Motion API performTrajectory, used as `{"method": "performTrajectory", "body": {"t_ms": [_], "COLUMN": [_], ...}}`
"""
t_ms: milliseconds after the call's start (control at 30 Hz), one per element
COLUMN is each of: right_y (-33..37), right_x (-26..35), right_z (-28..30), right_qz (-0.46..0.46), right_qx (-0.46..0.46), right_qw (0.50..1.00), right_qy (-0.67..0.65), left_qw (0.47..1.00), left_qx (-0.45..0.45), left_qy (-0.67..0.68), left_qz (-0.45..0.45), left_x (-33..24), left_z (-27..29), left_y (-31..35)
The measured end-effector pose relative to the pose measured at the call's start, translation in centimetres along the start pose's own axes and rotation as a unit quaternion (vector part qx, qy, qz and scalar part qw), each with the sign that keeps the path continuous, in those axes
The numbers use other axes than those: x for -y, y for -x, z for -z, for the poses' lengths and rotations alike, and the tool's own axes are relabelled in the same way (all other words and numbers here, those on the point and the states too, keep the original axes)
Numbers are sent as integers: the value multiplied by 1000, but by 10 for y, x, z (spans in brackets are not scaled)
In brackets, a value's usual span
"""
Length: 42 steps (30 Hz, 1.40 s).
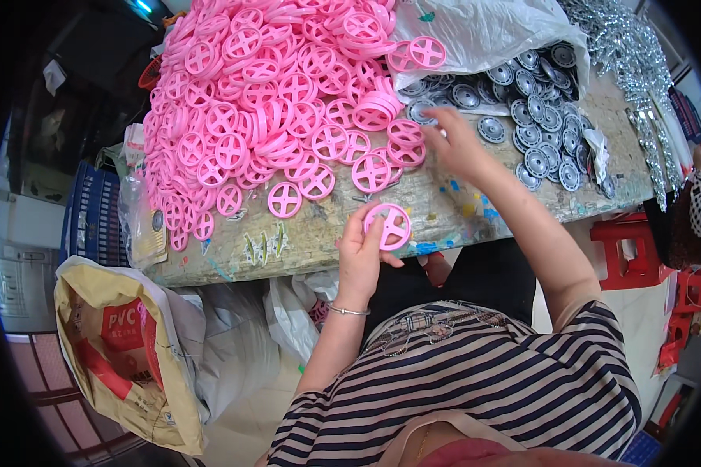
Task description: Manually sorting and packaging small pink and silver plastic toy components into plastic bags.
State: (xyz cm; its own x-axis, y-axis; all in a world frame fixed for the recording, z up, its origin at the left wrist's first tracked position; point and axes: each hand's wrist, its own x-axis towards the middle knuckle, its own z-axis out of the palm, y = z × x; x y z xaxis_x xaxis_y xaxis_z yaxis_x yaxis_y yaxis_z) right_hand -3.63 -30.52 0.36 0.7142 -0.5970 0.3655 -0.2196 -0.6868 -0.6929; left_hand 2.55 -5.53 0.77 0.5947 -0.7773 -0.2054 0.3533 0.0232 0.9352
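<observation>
My left hand (361, 253) is closed on a pink plastic wheel ring (398, 226) with cross spokes, held above the table's front edge, the thumb on its face. My right hand (458, 146) reaches over the table to the right of the pink pile, its fingers apart. Its fingertips are beside a grey wheel-shaped disc (419, 111); whether they touch it I cannot tell. A big heap of the same pink wheel rings (296, 117) covers the table's left and middle. Grey discs (529, 136) spill from a white plastic sack (491, 31) at the back right.
The worn, paint-stained table (304, 241) has green leaf-like stickers (265, 246) near its front edge. Silver tinsel strands (631, 54) lie at the far right. An open paper sack (125, 350) stands at the lower left. A red stool (629, 249) is at the right.
</observation>
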Motion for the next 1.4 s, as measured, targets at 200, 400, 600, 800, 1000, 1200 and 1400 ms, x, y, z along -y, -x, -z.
{"method": "performTrajectory", "body": {"t_ms": [200, 400, 600, 800, 1000, 1200, 1400], "right_y": [-39, -33, 49, 107, 120, 109, 117], "right_x": [-38, -37, 67, 85, 86, 95, 81], "right_z": [-16, 7, 15, 4, -6, 9, -2], "right_qz": [-64, -118, 30, 129, 141, -172, -275], "right_qx": [-21, -37, 119, 242, 214, 207, 246], "right_qw": [976, 992, 988, 961, 964, 905, 870], "right_qy": [208, 20, -96, 24, 65, -329, -326], "left_qw": [996, 985, 984, 973, 988, 985, 992], "left_qx": [8, 19, 9, 20, 64, 73, 71], "left_qy": [71, 149, 151, 219, 139, 154, 103], "left_qz": [54, 82, 92, 69, 30, 11, -20], "left_x": [13, 14, 6, 9, 10, 7, 16], "left_z": [4, 11, 6, -6, -10, -9, -11], "left_y": [10, 12, 10, 9, 20, 24, 27]}}
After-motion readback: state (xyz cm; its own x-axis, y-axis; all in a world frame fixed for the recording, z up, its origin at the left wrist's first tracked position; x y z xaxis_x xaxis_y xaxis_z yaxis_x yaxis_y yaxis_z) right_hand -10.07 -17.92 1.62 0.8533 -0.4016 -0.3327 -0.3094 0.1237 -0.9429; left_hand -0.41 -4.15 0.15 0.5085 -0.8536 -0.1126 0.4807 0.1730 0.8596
